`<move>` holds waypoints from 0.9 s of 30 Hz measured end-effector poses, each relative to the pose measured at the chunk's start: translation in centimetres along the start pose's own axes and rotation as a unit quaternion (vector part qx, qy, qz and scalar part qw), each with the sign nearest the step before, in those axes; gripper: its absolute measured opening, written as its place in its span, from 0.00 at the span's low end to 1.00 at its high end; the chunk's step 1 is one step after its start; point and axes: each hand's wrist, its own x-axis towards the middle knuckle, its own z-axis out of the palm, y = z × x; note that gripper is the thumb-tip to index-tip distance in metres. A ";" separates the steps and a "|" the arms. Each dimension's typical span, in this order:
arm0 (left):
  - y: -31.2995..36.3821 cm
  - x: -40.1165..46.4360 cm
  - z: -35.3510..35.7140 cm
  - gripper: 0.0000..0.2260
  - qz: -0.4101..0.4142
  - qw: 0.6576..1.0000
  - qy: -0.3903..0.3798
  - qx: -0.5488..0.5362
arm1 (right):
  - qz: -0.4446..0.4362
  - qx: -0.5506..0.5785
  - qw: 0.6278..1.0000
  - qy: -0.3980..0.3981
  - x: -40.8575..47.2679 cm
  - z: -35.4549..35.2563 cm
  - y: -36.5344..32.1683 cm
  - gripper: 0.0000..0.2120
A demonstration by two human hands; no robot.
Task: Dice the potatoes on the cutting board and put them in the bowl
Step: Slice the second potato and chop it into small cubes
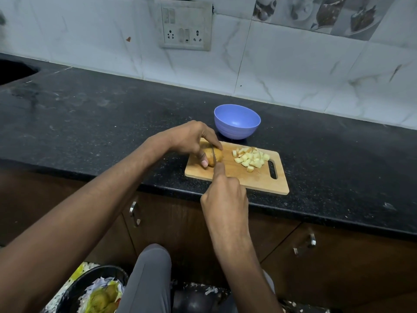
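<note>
A whole brown potato (217, 156) lies on the left part of the wooden cutting board (259, 180). My left hand (194, 138) grips it from above, fingers curled over it and thumb at its near end. My right hand (225, 195) holds the knife (213, 154), index finger stretched along the spine; the blade stands across the middle of the potato. The handle is hidden inside my fist. A pile of several pale potato cubes (251, 159) sits on the board's right half. The blue bowl (237, 122) stands just behind the board with nothing in it.
The board lies near the front edge of a black stone counter (112, 118). A sink cut-out (15, 71) is at the far left. A switch panel (185, 28) is on the tiled wall. A bin with scraps (99, 292) stands on the floor beside my leg.
</note>
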 end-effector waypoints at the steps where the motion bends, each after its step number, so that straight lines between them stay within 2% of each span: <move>1: -0.1 0.0 0.0 0.28 0.000 1.000 -0.003 -0.007 | 0.000 -0.014 1.000 -0.003 0.1 0.2 -0.1 0.26; 5: -0.5 0.2 0.0 0.28 0.001 1.000 -0.011 -0.023 | -0.009 -0.051 0.999 -0.017 0.0 0.6 -0.2 0.29; 11: -0.9 -0.1 0.1 0.27 0.007 0.998 -0.020 -0.056 | -0.015 -0.064 0.998 -0.022 1.1 1.1 -0.5 0.25; 19: -1.9 0.0 0.2 0.29 0.007 0.994 -0.043 -0.105 | 0.004 -0.012 0.999 -0.045 2.0 0.5 0.2 0.23; 27: -2.3 -0.6 0.1 0.27 -0.024 0.990 -0.022 -0.139 | 0.028 0.015 0.999 -0.032 0.2 0.2 1.2 0.19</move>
